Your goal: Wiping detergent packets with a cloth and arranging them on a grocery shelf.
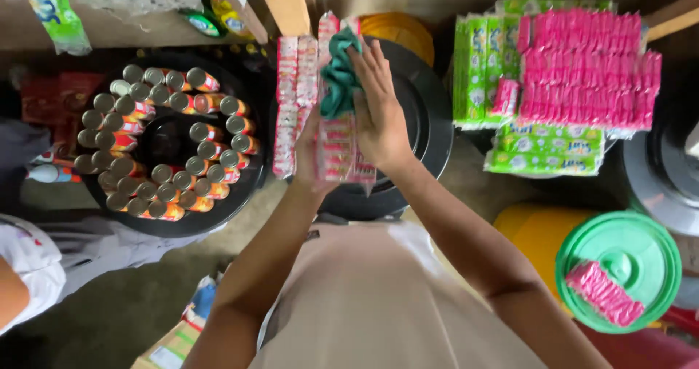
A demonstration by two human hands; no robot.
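The right hand (378, 114) has its grip closed on a teal cloth (338, 78), pressing it against a strip of red-and-white sachets (336, 151) that the left hand (309, 154) clasps from below (fingers mostly hidden), above a black tub lid (426, 118).

Soft, even daylight, no hard shadows. Can tops (164, 147) catch small glints. Floor (109, 311) below the cans goes dim; far-left corner nearly black. Pink packets (590, 67) right of the cans look oversaturated. Slight motion blur on right hand (378, 114). Wide-angle stretch at frame edges.
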